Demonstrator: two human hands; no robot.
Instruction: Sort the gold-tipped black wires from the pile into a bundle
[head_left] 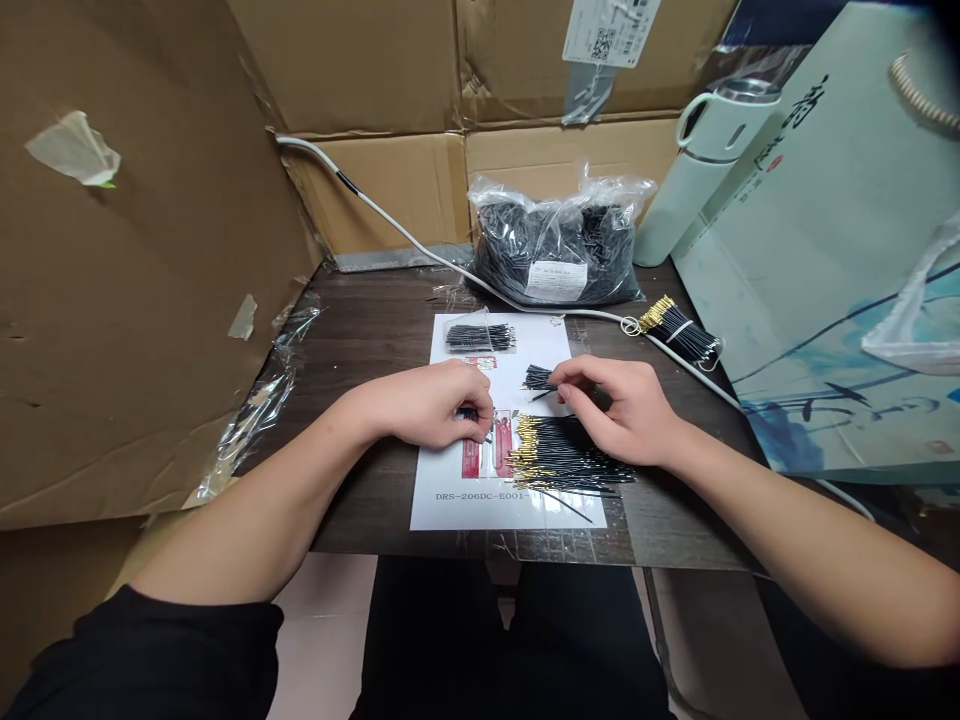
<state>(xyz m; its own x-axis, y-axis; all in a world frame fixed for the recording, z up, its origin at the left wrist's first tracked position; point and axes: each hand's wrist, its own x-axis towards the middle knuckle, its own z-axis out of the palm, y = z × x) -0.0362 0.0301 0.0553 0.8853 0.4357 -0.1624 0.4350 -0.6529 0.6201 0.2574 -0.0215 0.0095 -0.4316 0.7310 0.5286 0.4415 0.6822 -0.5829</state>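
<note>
My left hand [442, 405] is curled over the printed sheet [442, 505], with short black pieces [469, 413] showing between its bent fingers. Opposite it, my right hand [626, 405] pinches with thumb and forefinger at the edge of a small pile of short black pieces [537, 378]; a thin one reaches its fingertips. Just below the right hand lies a spread of black wires with gold-coloured ends [574, 455], partly covered by that hand. Toward the back of the sheet, a clear plastic holder [480, 335] contains more short black pieces.
Behind the sheet stands a clear bag of black parts [555, 245]. A white cable [405, 235] crosses the dark table [352, 340]. On the right are a tied wire bundle [681, 328], a pale green bottle [697, 170] and a paper bag [840, 250]. Cardboard walls [150, 270] enclose the left and back.
</note>
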